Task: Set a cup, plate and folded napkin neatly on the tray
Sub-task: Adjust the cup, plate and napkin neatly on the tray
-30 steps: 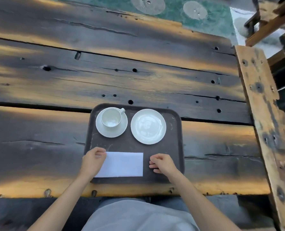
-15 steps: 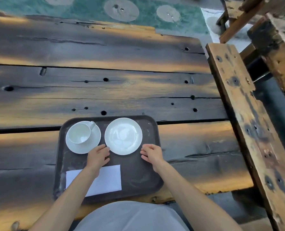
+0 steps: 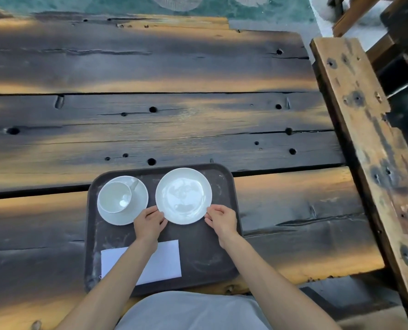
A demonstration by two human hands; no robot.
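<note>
Both grips were found on the plate (image 3: 183, 196): the left hand (image 3: 148, 222) pinched its near-left rim, fingers curled at the edge, and the right hand (image 3: 221, 220) pinched its near-right rim likewise. A second earlier the same hands had been at the napkin (image 3: 163, 260), one at each end; half a second earlier they had come forward to the plate's near side. The napkin had thus been released and was left flat on the near-left part of the tray (image 3: 224, 246), partly hidden under the left forearm.

The plate lay on the far-right part of the tray, just beside the saucer (image 3: 136, 206), which carried the cup (image 3: 114, 196) upright, handle to the far right. Whether plate and saucer touched could not be told. The tray sat at the near edge of the desk (image 3: 150, 67).

All three items were judged already placed; the step in hand was read as a final squaring of the plate. Little was thought left beyond that. A nudge against the saucer was judged the one risk.
</note>
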